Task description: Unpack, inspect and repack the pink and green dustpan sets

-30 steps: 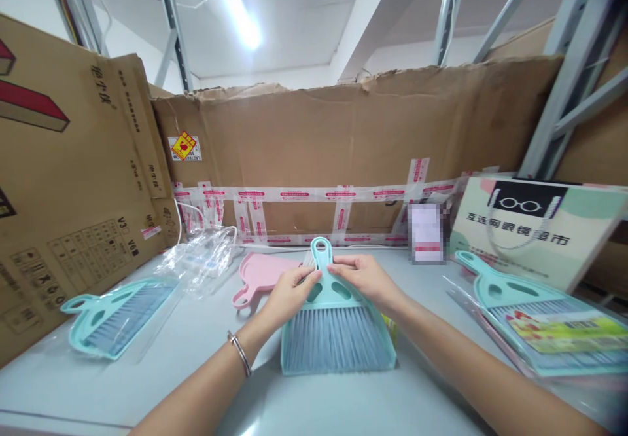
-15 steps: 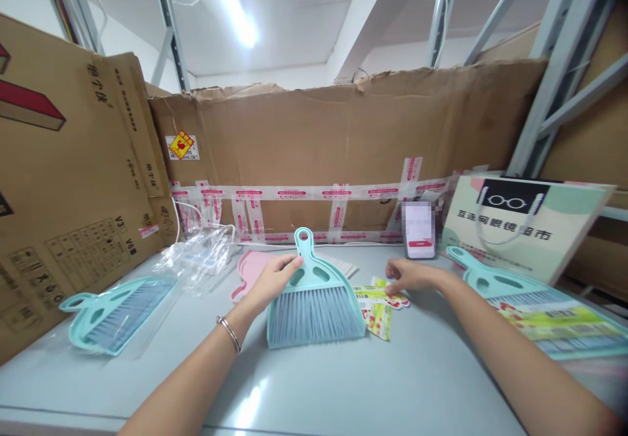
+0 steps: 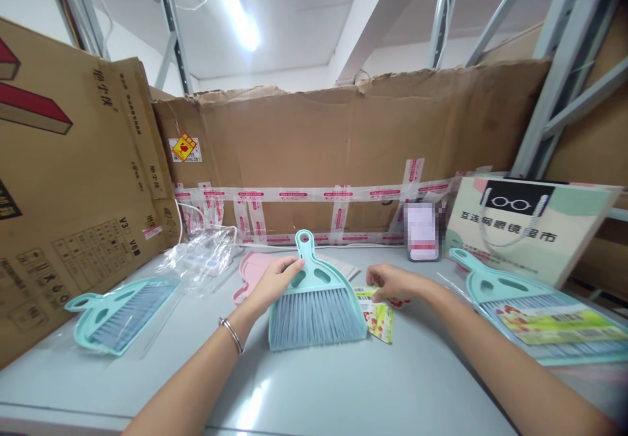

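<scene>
A teal mini brush nested in its dustpan point(image 3: 314, 298) lies in the middle of the grey table point(image 3: 343, 390). My left hand point(image 3: 275, 282) grips its left shoulder near the handle, fingers curled on it. My right hand point(image 3: 390, 283) pinches a colourful printed card point(image 3: 377, 315) lying just right of the dustpan. A pink dustpan point(image 3: 255, 269) sits behind my left hand, partly hidden by it.
Another teal brush set in a clear bag point(image 3: 115, 315) lies at the left, with crumpled clear bags point(image 3: 199, 259) behind it. Bagged teal sets with cards point(image 3: 534, 311) are stacked at the right. A phone point(image 3: 422, 232) and a paper bag point(image 3: 524, 223) lean at the back. Cardboard walls point(image 3: 343, 148) enclose the table.
My right hand left the brush handle, reached right to the printed cards, then drew back left pinching one. The teal set shifted left under my left hand.
</scene>
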A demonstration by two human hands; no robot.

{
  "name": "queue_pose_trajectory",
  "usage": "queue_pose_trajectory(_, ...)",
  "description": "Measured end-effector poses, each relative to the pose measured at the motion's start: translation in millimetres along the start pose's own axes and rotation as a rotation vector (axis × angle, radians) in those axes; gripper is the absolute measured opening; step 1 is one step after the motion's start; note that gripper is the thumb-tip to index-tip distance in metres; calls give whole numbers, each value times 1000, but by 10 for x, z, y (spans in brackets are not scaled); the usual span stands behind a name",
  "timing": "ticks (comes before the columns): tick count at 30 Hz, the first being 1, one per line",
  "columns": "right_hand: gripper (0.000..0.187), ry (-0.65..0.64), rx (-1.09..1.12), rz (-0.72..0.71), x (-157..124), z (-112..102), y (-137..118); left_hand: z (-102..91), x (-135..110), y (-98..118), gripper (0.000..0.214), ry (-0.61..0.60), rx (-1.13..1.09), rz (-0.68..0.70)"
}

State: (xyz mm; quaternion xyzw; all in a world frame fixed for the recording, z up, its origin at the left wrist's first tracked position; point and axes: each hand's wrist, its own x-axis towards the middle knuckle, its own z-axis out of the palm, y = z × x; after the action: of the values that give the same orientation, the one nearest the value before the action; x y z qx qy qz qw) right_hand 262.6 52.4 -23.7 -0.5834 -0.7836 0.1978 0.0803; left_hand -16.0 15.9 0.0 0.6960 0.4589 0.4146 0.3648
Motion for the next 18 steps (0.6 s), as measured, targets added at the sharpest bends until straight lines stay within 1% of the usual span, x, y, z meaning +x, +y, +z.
queue_pose_trajectory(3, 21, 21, -2, -10, -12, -32, -8, 2, -12, 24, 36, -12, -36, -7)
queue_pose_trajectory(6, 9, 71, 3, -41, -17, -86, -39, -3, -24, 55, 37, -29, -107, -51)
queue_pose_trajectory(7, 5, 90, 9, -52, -20, -105, -48, -7, -30, 65, 40, -26, -147, -83)
queue_pose_trajectory(10, 7, 154, 35, -53, -50, -183, -41, -24, -54, 75, 56, -42, -299, -223)
queue_pose_trajectory(11, 8, 178, 44, -41, -70, -223, -27, -31, -61, 71, 56, -72, -341, -274)
queue_pose_trajectory(13, 9, 233, 59, -2, -124, -331, 13, -45, -66, 52, 45, -141, -396, -367)
queue_pose_trajectory(15, 9, 355, 170, 41, -190, -467, 48, -56, -59, 36, 35, -168, -453, -434)
queue_pose_trajectory(16, 10, 445, 290, 41, -224, -534, 52, -59, -53, 34, 34, -154, -497, -452)
queue_pose_trajectory(18, 20, 631, 660, -16, -284, -633, 10, -58, -41, 50, 35, -90, -620, -455)
